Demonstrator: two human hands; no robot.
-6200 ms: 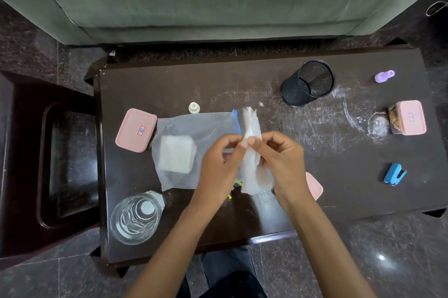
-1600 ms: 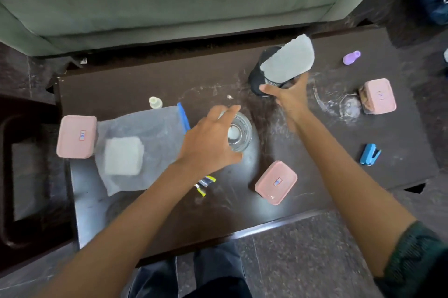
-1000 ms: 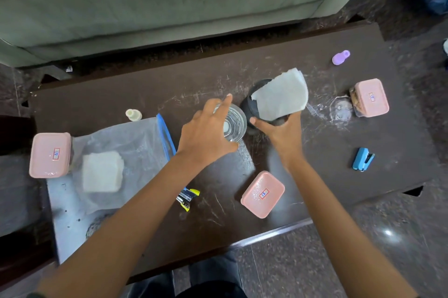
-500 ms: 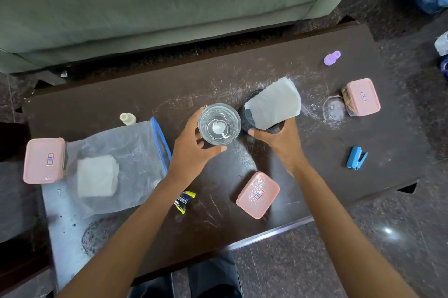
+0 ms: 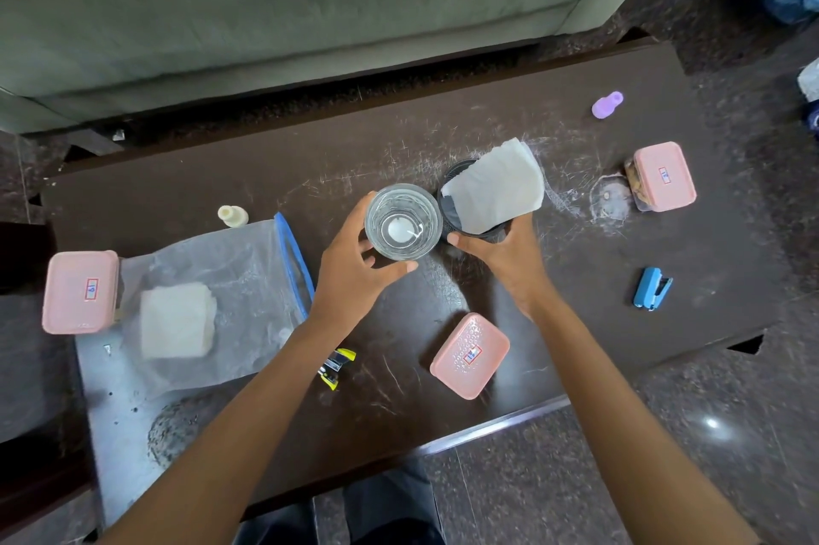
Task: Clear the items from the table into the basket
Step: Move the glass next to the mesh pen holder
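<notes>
My left hand point(image 5: 354, 274) is wrapped around a clear glass tumbler point(image 5: 402, 220), held upright near the middle of the dark table point(image 5: 554, 323). Right beside it stands the black mesh basket point(image 5: 456, 209), with a white folded tissue point(image 5: 496, 192) sticking out of its mouth. My right hand point(image 5: 505, 256) grips the basket's near side. Pink-lidded boxes lie at the left point(image 5: 79, 291), front centre point(image 5: 469, 354) and far right point(image 5: 662, 175).
A clear zip bag point(image 5: 230, 291) holding a white tissue stack lies at the left. A small cream bottle point(image 5: 232, 215), a purple bottle point(image 5: 607, 104), a blue stapler point(image 5: 651, 292) and a yellow-black clip point(image 5: 334, 367) are scattered around. A green sofa point(image 5: 310, 3) stands behind the table.
My left hand brought the glass from the left side of the table over to the basket. My right hand put the tissue into the basket and now holds the basket's side.
</notes>
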